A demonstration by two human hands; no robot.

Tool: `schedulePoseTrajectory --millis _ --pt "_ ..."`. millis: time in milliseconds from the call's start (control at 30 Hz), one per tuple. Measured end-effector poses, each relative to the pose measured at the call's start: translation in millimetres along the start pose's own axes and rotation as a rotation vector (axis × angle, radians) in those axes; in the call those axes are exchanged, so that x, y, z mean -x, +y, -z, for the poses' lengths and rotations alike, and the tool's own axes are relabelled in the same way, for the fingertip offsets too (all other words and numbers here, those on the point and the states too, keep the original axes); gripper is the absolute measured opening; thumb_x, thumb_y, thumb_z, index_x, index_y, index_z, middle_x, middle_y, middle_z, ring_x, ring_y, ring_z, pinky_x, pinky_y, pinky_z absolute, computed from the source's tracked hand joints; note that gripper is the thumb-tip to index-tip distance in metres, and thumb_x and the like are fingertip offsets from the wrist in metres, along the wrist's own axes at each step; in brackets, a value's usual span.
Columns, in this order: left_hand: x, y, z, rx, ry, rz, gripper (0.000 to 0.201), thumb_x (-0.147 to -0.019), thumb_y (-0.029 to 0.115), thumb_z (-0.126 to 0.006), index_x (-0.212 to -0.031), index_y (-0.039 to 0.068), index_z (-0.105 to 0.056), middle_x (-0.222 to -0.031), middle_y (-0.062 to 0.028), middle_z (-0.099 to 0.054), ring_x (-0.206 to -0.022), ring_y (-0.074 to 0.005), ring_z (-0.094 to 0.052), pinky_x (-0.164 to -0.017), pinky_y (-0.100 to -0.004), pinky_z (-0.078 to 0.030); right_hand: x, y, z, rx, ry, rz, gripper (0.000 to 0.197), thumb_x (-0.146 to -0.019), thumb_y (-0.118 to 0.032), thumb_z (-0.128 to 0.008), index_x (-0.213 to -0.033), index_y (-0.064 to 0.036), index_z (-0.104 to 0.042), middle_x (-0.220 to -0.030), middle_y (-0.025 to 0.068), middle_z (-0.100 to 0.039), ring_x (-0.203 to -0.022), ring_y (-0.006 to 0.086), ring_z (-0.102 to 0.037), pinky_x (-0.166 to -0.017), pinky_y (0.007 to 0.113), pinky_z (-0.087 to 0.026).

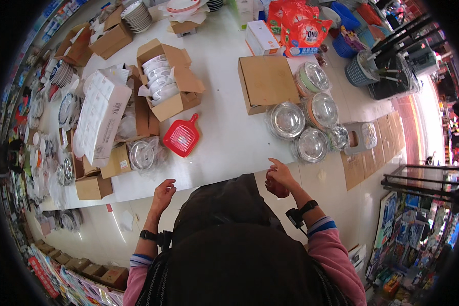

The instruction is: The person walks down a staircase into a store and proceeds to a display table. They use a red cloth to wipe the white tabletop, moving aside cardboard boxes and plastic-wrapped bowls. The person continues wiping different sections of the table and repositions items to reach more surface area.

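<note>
My left hand (164, 195) hovers by the table's near edge with loosely bent fingers apart, holding nothing. My right hand (280, 176) is at the same edge, its index finger stretched forward and the other fingers curled over a small dark red bundle (277, 190), whose kind I cannot make out. On the white table (222, 137) between and beyond my hands lies a square red dish with a handle (181, 137). To the right, near my right hand, stand several round glass bowls or pots with clear lids (311, 145).
A closed cardboard box (269, 81) sits behind the glassware. An open carton of white bowls (160, 79) and a long white package (104, 115) are on the left. Red detergent bags (303, 35) stand at the back right. Cardboard sheets (377, 148) lie on the floor at the right.
</note>
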State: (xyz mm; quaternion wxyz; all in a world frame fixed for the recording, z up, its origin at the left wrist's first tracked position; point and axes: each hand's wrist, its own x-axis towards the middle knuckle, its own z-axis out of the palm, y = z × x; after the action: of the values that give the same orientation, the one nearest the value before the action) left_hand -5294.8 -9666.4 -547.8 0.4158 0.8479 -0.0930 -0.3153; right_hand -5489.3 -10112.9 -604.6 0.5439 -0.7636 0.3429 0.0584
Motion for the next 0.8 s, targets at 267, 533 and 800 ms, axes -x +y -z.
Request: schedulePoseTrajectory --millis 267,533,800 --pt "-74 -8 10 -0.176 -0.238 -0.116 0.033 -0.083 0.013 -0.063 -0.115 0.006 -0.062 -0.089 -0.0107 -0.065 -0.074 -0.0213 -0.064 -0.07 -0.0338 -0.053 18 -24 5 -0.063 -0.069 -0.326 0.038 -0.091 -0.033 -0.06 -0.087 0.0041 -0.069 -0.083 0.0139 -0.069 -0.078 0.0164 -0.063 -0.07 0.031 -0.051" --pt "-112 -10 21 -0.276 -0.342 -0.105 0.032 -0.083 0.015 -0.062 -0.114 0.007 -0.062 -0.089 -0.0118 -0.066 -0.077 -0.0244 -0.065 -0.074 -0.0358 -0.052 -47 8 18 -1.158 0.204 -0.513 0.062 -0.089 -0.056 -0.057 -0.098 0.0054 -0.064 -0.09 0.018 -0.068 -0.08 0.0287 -0.065 -0.08 0.04 -0.055" --pt "-61 -38 27 -0.3 -0.238 0.04 0.029 -0.084 0.013 -0.064 -0.111 0.006 -0.063 -0.08 -0.0111 -0.067 -0.071 -0.0241 -0.066 -0.068 -0.0352 -0.052 -152 32 3 -1.472 0.392 -0.262 0.039 -0.089 -0.031 -0.061 -0.116 -0.0034 -0.054 -0.103 0.016 -0.064 -0.089 0.0295 -0.063 -0.08 0.047 -0.054"
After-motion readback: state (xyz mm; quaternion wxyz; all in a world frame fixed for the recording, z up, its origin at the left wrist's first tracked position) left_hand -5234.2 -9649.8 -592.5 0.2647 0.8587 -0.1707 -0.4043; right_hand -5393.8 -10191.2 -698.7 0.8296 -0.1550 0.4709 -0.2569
